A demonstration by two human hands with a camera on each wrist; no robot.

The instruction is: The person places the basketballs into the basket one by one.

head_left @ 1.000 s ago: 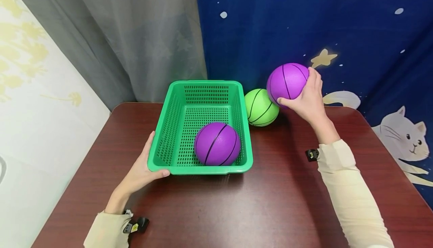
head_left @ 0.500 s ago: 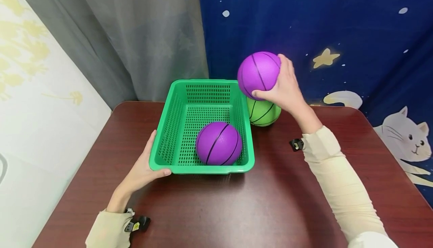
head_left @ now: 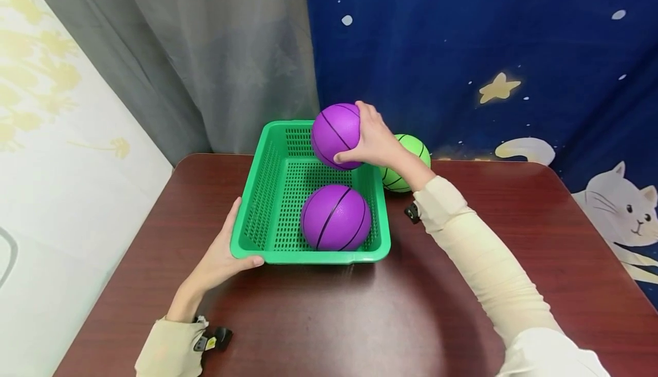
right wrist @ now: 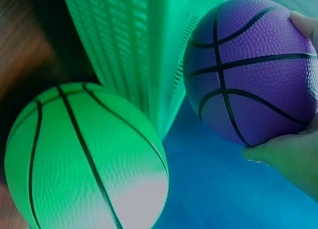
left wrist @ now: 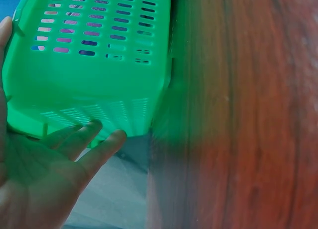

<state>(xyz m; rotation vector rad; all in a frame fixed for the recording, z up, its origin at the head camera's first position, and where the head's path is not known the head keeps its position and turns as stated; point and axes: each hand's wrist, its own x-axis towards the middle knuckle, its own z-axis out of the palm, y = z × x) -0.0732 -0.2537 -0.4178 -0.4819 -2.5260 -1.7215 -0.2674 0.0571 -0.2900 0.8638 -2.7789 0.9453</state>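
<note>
My right hand (head_left: pixel 379 140) grips a purple mini basketball (head_left: pixel 334 134) from its right side, above the back right part of a green perforated plastic basket (head_left: pixel 308 258). The right wrist view shows that held ball (right wrist: pixel 248 75) between thumb and fingertips. Inside the basket, toward the front right, lies a second purple mini basketball (head_left: pixel 335 218). My left hand (head_left: pixel 218 265) holds the basket's front left corner, thumb along the front rim and fingers against the left wall. Right of the basket sits a green mini basketball (head_left: pixel 415 149), partly hidden by my right forearm.
The basket stands on a dark red-brown wooden table (head_left: pixel 329 320). Behind its back edge hang a grey curtain (head_left: pixel 231 51) and a blue curtain (head_left: pixel 437 40) with stars and a cat. A pale patterned surface (head_left: pixel 67 183) borders the left side.
My right hand has carried the purple basketball leftward, past the green ball and over the basket. The left hand keeps its hold on the corner.
</note>
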